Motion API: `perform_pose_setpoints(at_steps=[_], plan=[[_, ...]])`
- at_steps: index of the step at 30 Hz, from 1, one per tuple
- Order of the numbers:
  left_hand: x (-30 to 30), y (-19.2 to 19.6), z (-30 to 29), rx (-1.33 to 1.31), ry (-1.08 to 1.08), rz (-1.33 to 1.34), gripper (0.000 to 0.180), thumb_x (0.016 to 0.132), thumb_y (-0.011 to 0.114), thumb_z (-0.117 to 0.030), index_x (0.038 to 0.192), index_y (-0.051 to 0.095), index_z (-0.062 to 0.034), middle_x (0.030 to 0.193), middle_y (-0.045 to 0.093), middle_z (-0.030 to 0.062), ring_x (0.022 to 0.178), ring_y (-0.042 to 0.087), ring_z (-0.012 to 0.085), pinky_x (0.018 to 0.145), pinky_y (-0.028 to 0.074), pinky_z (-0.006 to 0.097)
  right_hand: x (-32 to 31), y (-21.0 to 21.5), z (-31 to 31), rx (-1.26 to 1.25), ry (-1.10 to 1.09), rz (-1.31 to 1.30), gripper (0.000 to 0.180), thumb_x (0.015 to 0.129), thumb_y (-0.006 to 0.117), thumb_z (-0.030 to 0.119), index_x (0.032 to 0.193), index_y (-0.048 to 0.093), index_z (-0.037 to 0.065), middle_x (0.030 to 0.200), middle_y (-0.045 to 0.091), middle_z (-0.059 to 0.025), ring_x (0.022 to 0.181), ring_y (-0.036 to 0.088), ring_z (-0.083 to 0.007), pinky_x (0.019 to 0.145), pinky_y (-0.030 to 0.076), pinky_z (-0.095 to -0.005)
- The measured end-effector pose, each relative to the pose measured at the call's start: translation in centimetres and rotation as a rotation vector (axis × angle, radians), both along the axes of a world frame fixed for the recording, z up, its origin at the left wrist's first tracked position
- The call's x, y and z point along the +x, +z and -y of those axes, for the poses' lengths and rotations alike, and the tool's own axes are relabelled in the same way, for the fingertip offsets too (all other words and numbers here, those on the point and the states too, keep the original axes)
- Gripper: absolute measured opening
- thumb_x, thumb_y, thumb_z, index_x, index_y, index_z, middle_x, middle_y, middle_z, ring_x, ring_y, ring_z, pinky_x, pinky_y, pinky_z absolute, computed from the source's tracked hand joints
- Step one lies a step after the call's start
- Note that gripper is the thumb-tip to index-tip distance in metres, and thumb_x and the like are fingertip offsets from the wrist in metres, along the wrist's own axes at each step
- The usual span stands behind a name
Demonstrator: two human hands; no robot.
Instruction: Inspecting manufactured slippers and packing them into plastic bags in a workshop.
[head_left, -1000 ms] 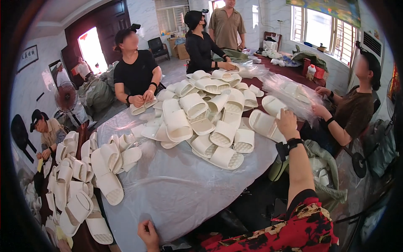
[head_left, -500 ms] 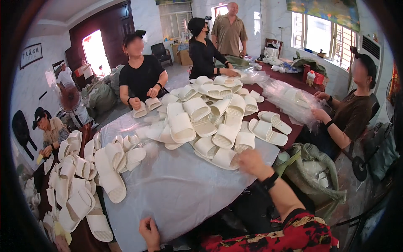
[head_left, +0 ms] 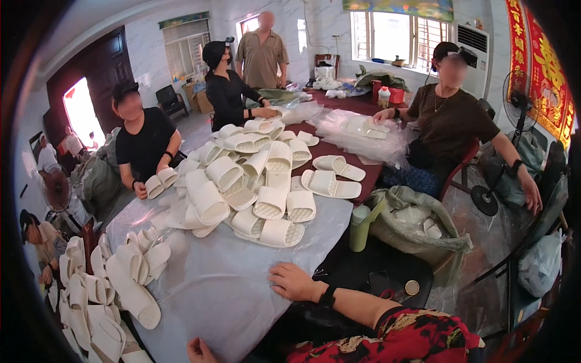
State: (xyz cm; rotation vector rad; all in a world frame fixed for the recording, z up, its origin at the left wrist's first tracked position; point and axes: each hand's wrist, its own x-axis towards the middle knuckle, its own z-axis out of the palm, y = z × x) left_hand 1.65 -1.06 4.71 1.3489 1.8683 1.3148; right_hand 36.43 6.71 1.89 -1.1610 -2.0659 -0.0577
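My right hand (head_left: 295, 282) lies palm down on the grey plastic sheet (head_left: 212, 290) over the table, fingers outstretched and holding nothing. It rests just short of the near slippers of a big heap of white slippers (head_left: 273, 169). At the bottom edge my left hand (head_left: 201, 352) shows only in part; its fingers look loosely bent and apart, with nothing in them. The nearest slipper of the heap (head_left: 283, 233) is apart from my right hand. More white slippers (head_left: 134, 290) lie piled along the left side.
Across the table, a person in black (head_left: 145, 139) handles a pair of slippers. Another person (head_left: 451, 109) sits at the right by clear plastic bags (head_left: 375, 136). Near my right arm stand a green tumbler (head_left: 359, 230), an open woven sack (head_left: 417, 212) and a black stool (head_left: 387, 266).
My right hand has left the near slipper of the heap and come back onto the sheet. My view has turned to the right. The seated person's arm now reaches out sideways.
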Motion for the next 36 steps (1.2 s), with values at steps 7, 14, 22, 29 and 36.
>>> perform_pose_setpoints(at_steps=[7, 14, 22, 29, 36], plan=[[-6.8, 9.0, -4.8, 0.414, 0.214, -0.544, 0.049, 0.086, 0.064, -0.032, 0.116, 0.055, 0.0055, 0.116, 0.054, 0.0278, 0.108, 0.049, 0.0402, 0.092, 0.04, 0.048, 0.6, -0.4, 0.5, 0.024, -0.011, -0.035, 0.026, 0.076, 0.065, 0.017, 0.098, 0.06, 0.005, 0.108, 0.056, -0.0117, 0.105, 0.052, -0.031, 0.09, 0.043, -0.0409], [-14.0, 0.0, -7.9, -0.135, 0.111, -1.338, 0.047, 0.087, 0.06, -0.038, 0.115, 0.059, 0.0002, 0.116, 0.058, 0.0215, 0.099, 0.055, 0.0399, 0.085, 0.043, 0.047, 0.4, -0.2, 0.3, 0.015, -0.022, -0.04, 0.023, 0.075, 0.065, 0.015, 0.096, 0.06, 0.005, 0.105, 0.057, -0.0111, 0.102, 0.053, -0.0312, 0.088, 0.043, -0.0404], [-17.2, -5.8, -11.5, -0.021, 0.138, -0.729, 0.058, 0.082, 0.063, -0.017, 0.132, 0.04, 0.0015, 0.114, 0.057, 0.0174, 0.104, 0.056, 0.0293, 0.087, 0.045, 0.038, 0.4, 0.0, 0.2, 0.056, -0.015, -0.047, 0.024, 0.074, 0.066, 0.014, 0.095, 0.06, 0.005, 0.103, 0.057, -0.0109, 0.099, 0.054, -0.0312, 0.086, 0.044, -0.0406], [-14.8, -2.1, -15.4, -0.025, 0.206, 0.466, 0.039, 0.087, 0.06, -0.019, 0.118, 0.048, 0.0019, 0.098, 0.059, 0.0099, 0.071, 0.059, 0.0148, 0.054, 0.044, 0.025, 0.1, 0.0, 0.2, 0.04, -0.019, -0.047, 0.025, 0.074, 0.067, 0.016, 0.095, 0.062, 0.006, 0.105, 0.058, -0.0101, 0.103, 0.054, -0.0296, 0.088, 0.044, -0.0391], [-20.3, -5.9, -14.5, -0.105, 0.103, 0.698, 0.026, 0.086, 0.062, -0.019, 0.106, 0.053, -0.0052, 0.081, 0.06, 0.0032, 0.059, 0.054, 0.0123, 0.05, 0.043, 0.027, -0.2, 0.3, 0.4, 0.025, 0.005, -0.049, 0.024, 0.073, 0.067, 0.017, 0.094, 0.062, 0.006, 0.104, 0.059, -0.0096, 0.101, 0.054, -0.0298, 0.087, 0.044, -0.0396]])
